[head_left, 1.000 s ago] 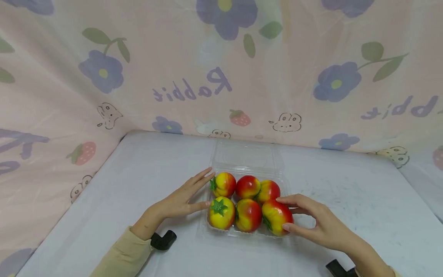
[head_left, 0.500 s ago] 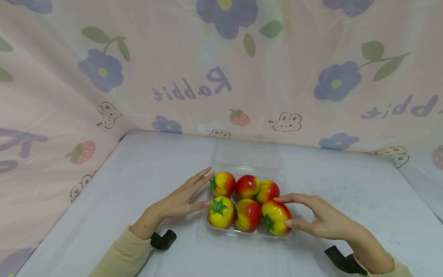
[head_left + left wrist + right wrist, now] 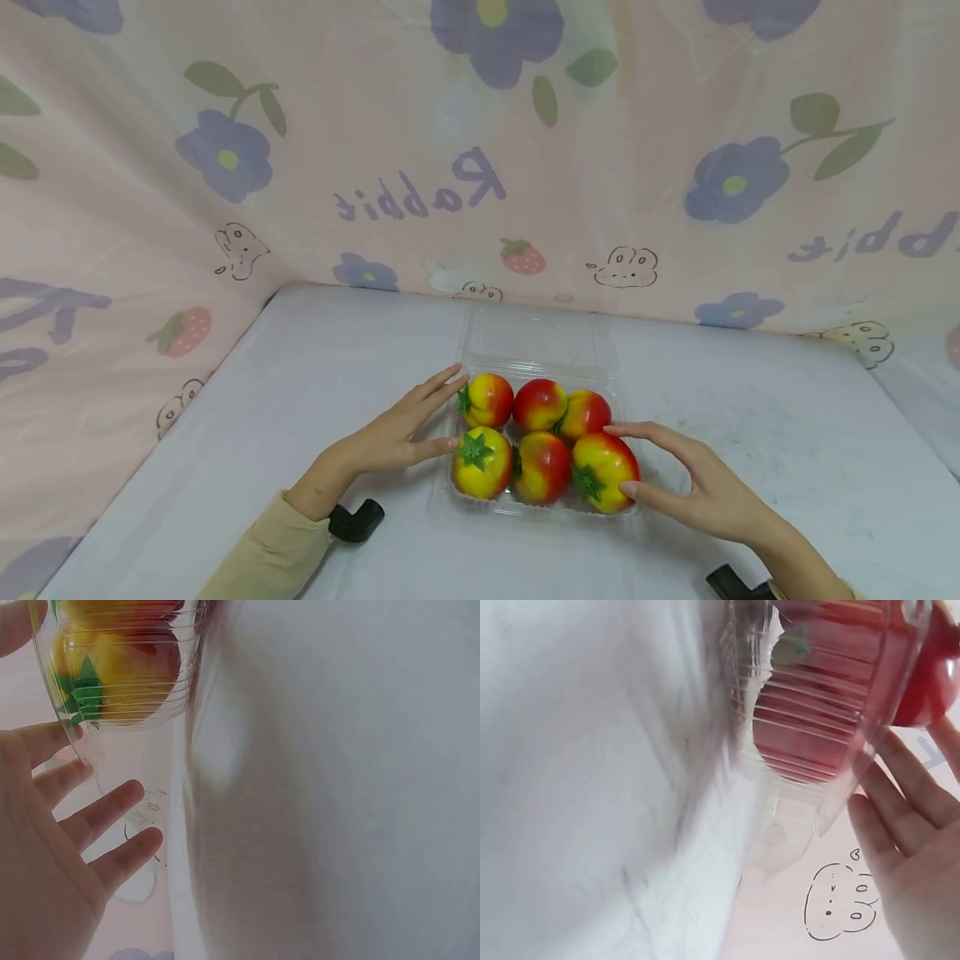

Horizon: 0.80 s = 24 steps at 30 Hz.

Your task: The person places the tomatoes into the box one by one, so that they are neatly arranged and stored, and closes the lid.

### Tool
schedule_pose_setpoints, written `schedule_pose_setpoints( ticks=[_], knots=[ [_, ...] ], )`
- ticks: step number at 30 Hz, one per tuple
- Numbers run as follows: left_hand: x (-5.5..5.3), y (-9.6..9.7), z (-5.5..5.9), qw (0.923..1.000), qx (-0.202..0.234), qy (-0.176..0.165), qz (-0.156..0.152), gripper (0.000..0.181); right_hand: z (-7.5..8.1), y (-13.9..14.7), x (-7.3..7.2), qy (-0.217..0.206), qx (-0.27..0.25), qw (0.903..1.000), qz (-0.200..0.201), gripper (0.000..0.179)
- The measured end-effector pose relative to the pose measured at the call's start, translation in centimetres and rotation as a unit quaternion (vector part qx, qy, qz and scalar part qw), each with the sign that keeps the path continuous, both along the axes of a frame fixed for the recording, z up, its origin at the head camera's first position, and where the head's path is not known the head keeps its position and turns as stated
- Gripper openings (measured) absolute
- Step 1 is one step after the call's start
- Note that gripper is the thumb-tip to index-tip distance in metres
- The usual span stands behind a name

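A clear plastic clamshell box [image 3: 525, 510] stands on the table, its lid [image 3: 536, 337] folded back. Inside are two rows of glossy red-and-yellow, tomato-like fruits with green star-shaped calyxes. My right hand [image 3: 708, 483] holds the front right fruit [image 3: 606, 471] between thumb and index finger. Its other fingers lie along the box's outer side in the right wrist view. My left hand [image 3: 390, 433] is spread at the box's left side, thumb by the front left fruit [image 3: 483, 467] and fingertips near the back left fruit [image 3: 491, 398]. In the left wrist view its fingers [image 3: 112, 806] are extended at the rim.
A white-covered table [image 3: 337, 333] spreads around the box. Behind it and to the left hangs a pink printed curtain [image 3: 360, 108]. Dark wrist mounts [image 3: 356, 521] sit below both hands.
The front right fruit has turned under my right hand, so its green calyx now faces more forward. My right thumb has shifted slightly right. The left hand holds its place.
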State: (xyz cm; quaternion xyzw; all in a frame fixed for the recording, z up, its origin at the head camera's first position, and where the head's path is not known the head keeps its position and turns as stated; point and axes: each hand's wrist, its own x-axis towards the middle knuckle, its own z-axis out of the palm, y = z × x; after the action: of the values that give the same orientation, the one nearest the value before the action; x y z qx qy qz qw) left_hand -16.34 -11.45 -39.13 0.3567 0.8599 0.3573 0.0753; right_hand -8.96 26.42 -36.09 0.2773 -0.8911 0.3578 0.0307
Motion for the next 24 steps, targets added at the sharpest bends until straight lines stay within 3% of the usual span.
schedule_pose_setpoints(
  ticks=[5, 15, 24],
  knots=[
    [0.0, 0.0, 0.1, 1.0000, -0.005, -0.001, 0.002, 0.074, -0.2, -0.2, 0.1, 0.004, -0.011, 0.9999, -0.003, 0.059],
    [-0.1, 0.1, 0.1, 1.0000, -0.007, -0.004, 0.002, 0.074, -0.4, -0.6, -0.3, 0.022, -0.028, 0.9979, 0.055, 0.057],
    [-0.1, 0.1, 0.1, 0.9999, -0.007, -0.009, 0.006, 0.075, -1.1, -0.6, -0.4, 0.024, -0.004, 0.9977, 0.064, 0.053]
  ],
)
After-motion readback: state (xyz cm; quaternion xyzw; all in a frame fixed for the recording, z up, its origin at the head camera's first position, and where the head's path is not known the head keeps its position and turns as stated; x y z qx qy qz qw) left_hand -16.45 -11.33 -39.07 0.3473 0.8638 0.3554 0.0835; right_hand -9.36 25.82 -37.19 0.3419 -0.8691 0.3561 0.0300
